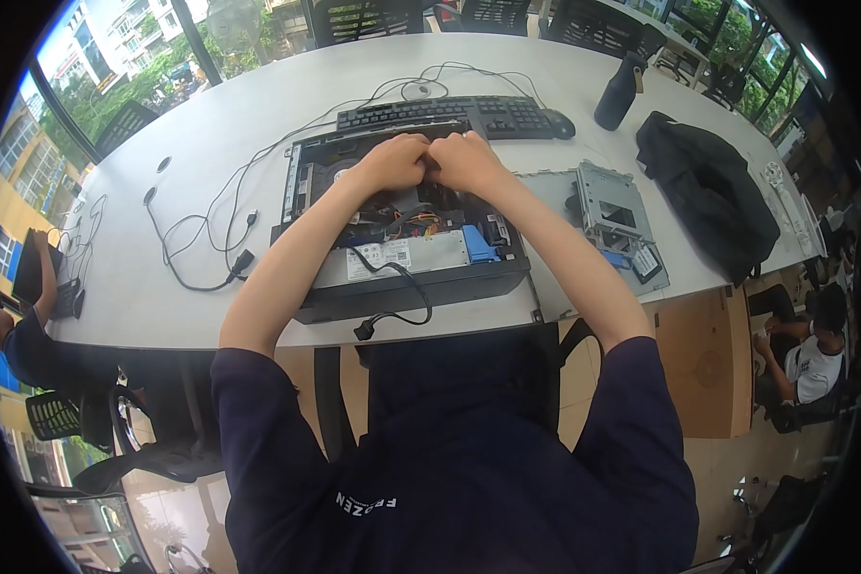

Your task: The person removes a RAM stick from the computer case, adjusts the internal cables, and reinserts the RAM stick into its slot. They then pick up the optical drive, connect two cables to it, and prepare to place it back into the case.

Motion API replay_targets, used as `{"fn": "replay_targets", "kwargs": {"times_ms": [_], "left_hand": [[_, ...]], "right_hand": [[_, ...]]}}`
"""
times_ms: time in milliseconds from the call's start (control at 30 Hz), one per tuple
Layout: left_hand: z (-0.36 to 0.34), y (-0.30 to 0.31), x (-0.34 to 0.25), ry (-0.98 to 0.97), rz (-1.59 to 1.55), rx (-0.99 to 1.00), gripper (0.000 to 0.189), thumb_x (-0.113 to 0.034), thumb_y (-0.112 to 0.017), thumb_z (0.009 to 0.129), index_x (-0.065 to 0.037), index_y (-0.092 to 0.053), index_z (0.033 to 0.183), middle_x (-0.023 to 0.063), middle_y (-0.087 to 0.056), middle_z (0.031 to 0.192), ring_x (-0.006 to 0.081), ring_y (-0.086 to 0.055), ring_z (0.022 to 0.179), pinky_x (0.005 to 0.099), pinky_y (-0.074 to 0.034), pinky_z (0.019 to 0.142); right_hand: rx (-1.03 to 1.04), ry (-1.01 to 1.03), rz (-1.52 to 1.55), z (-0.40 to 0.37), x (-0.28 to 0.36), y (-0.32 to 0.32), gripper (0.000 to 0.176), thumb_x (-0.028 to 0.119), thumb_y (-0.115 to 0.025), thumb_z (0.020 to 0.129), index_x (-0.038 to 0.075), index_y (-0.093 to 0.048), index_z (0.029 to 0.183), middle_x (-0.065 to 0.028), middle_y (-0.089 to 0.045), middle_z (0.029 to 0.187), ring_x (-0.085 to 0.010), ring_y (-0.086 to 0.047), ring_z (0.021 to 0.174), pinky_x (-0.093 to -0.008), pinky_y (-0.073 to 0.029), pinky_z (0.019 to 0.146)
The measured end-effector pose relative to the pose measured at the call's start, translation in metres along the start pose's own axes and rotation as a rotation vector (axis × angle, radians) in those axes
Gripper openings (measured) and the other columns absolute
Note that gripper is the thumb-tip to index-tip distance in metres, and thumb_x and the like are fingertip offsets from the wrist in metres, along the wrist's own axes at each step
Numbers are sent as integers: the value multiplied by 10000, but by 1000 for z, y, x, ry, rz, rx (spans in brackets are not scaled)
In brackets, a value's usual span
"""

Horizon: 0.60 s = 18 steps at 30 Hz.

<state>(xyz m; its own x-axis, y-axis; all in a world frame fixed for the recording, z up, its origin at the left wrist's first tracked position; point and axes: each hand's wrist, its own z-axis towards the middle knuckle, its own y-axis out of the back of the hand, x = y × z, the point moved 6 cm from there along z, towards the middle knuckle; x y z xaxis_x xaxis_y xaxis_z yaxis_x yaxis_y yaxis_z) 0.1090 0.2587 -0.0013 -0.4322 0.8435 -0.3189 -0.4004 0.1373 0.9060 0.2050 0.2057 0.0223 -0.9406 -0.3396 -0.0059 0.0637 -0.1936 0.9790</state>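
Note:
An opened desktop computer case [421,287] lies on its side in front of me, its inside showing wires, a drive area and a blue plastic latch [480,243]. Over its far part, my left hand [395,161] and my right hand [462,161] meet with curled fingers, close together or touching. Whatever they pinch is hidden behind the knuckles. Coloured wires [421,225] run just below them. A black power cable [417,284] hangs over the near side of the case, its plug end lying at the front.
A keyboard [440,115] and mouse [559,122] sit behind the case. To the right are a metal drive bracket [610,203] on a metal panel, a dark bottle [620,93] and a black bag [708,196]. Loose cables [201,218] lie left. Two people sit nearby.

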Motion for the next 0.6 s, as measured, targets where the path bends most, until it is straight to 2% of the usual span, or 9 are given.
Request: {"fn": "replay_targets", "kwargs": {"times_ms": [33,267,333,367,400,433,500,533,600], "left_hand": [[-1,1,-1,-41,-19,-42,254,-43,-508,800,22,-667,987,195,-653,1095,386,-606,1102,467,-477,968],[0,6,-3,-2,-30,-37,279,-33,-524,783,27,-670,1013,200,-662,1094,390,-606,1118,463,-472,990],[3,0,6,56,24,62,343,-35,-535,773,15,-668,1085,206,-668,1121,388,-604,1137,460,-469,999],[3,-1,10,63,24,52,343,-35,-535,773,15,-668,1085,206,-668,1121,388,-604,1137,460,-469,999],[2,-1,14,62,39,-53,382,-33,-538,770,3,-658,1132,206,-669,1142,386,-603,1147,460,-470,1002],[-1,6,8,63,52,-154,425,-31,-541,768,-9,-648,1179,207,-669,1163,384,-603,1158,460,-470,1005],[-3,13,0,164,92,-132,474,-33,-549,773,-28,-627,1240,198,-673,1183,382,-607,1162,457,-469,1016],[-2,14,0,239,94,-64,476,-38,-556,775,-30,-625,1247,193,-674,1188,377,-605,1172,456,-468,1023],[-4,12,7,314,93,-2,479,-43,-564,778,-32,-623,1253,187,-674,1192,372,-603,1182,455,-468,1029]], "right_hand": [[1,0,0,0,0,-1,175,277,-744,812,105,-748,842,-111,-746,841,-285,-728,880,-449,-517,815],[27,10,80,0,-3,2,179,260,-709,810,94,-748,865,-99,-748,867,-294,-719,905,-476,-494,856],[44,27,161,-1,-9,9,196,261,-699,809,86,-750,880,-96,-750,894,-290,-714,935,-490,-478,891],[15,65,181,-4,-14,18,255,286,-707,803,82,-751,949,-98,-746,960,-285,-697,999,-503,-444,966],[-11,103,202,-7,-18,26,324,312,-714,797,78,-751,1018,-100,-742,1027,-280,-680,1062,-516,-410,1041],[-4,113,201,-10,-20,35,324,312,-714,797,78,-751,1018,-100,-742,1027,-280,-680,1062,-516,-410,1041],[115,170,157,-18,-22,42,527,386,-749,780,73,-705,1201,-119,-702,1196,-278,-630,1190,-526,-304,1166],[119,174,156,-19,-23,41,527,386,-749,780,73,-705,1201,-119,-702,1196,-278,-630,1190,-526,-304,1166],[271,142,162,-24,-26,31,806,533,-774,756,58,-576,1376,-123,-538,1435,-295,-448,1366,-528,-308,1183]]}}
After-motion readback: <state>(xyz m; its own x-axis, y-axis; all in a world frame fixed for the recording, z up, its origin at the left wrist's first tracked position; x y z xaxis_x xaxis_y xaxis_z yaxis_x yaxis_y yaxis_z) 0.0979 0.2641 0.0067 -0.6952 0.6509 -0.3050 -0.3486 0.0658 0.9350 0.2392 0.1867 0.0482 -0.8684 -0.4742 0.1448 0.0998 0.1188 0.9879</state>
